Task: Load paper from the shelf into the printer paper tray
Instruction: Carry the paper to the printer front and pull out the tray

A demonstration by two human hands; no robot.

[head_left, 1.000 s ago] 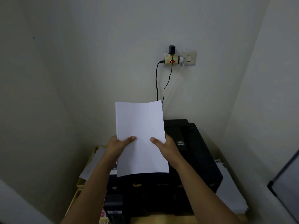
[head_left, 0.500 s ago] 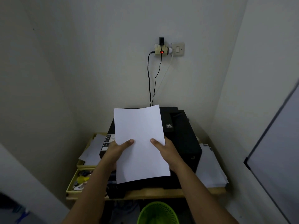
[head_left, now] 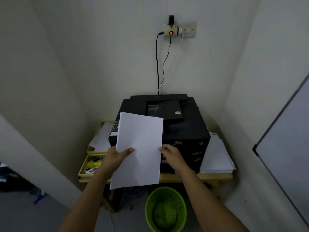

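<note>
Here, the left hand point(head_left: 115, 156) pinches a thin stack of smooth white rectangular paper sheets point(head_left: 139, 148), the right hand point(head_left: 170, 154) gripping its edge, above the boxy matte-black printer point(head_left: 182, 131).

Small office corner, black printer point(head_left: 167, 124) on wooden table point(head_left: 197, 176), paper stacks point(head_left: 215, 156), whiteboard point(head_left: 287, 148)

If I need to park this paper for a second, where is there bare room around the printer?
The printer lid, right of the held paper and in front of the raised rear panel, is the largest flat bare patch. Crowded: loose sheets and a tray of small items on its left, a paper stack on its right. The green bin stands below the table edge.
</note>
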